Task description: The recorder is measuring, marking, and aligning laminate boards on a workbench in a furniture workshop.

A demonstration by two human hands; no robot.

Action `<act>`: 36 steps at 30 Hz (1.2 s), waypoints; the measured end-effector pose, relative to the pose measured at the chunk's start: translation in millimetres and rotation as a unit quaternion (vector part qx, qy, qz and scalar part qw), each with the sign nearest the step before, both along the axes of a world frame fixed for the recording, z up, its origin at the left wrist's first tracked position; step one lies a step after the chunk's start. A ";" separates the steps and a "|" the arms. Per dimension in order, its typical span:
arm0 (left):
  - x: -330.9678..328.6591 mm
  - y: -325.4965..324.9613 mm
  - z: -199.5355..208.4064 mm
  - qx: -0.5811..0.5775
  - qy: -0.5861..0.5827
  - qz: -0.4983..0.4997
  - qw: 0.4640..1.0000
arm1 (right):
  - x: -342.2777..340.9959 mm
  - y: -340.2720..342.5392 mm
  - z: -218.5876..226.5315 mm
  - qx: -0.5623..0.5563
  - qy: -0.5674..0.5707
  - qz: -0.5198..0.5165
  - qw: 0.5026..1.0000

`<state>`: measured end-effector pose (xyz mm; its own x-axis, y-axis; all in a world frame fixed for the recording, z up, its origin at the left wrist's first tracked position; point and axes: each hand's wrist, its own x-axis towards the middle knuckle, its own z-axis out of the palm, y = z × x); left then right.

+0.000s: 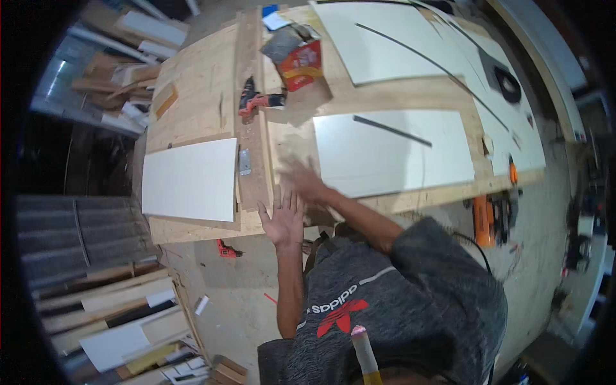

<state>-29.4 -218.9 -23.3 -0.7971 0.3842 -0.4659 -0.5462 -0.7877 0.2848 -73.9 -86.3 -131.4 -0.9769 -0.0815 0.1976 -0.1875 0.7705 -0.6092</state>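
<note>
My left hand [284, 221] is at the near edge of a plywood work table [192, 122], palm flat and fingers spread, holding nothing. Just right of it and farther in is my right hand [304, 182], blurred by motion; its fingers look stretched out, and I see nothing in them. Left of the hands lies a white panel [189, 181], and right of them another white panel [385, 160] with a dark strip [393, 131] across it. Beyond the hands, a red and black cordless drill [256, 102] rests on its side. A small grey metal plate [244, 162] lies nearer.
A red and yellow package [301, 69] sits beyond the drill. At the far right are a large white panel [385, 45], a long dark strip [417, 54] and a black coil [508, 85]. An orange power tool [484, 221] and a red tool [229, 249] are below the table edge.
</note>
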 end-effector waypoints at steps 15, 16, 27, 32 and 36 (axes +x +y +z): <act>36.8 1.0 -121.0 -0.231 -0.080 -0.124 0.962 | 163.4 211.5 -41.4 0.151 -0.092 -0.204 0.963; 35.5 11.5 -124.4 -0.231 -0.080 -0.125 0.962 | 167.1 214.7 -38.3 0.157 -0.078 -0.153 0.973; 41.5 131.2 -131.5 -0.801 0.114 -0.212 0.547 | 153.2 229.7 -47.7 0.104 -0.110 -0.138 0.979; 43.4 99.7 -162.7 -0.801 0.190 -0.112 0.556 | 144.6 228.9 -30.4 0.051 -0.090 -0.083 0.991; 36.2 89.8 -156.8 -0.840 0.259 -0.173 0.444 | 142.9 231.3 -22.1 0.078 0.026 -0.061 0.995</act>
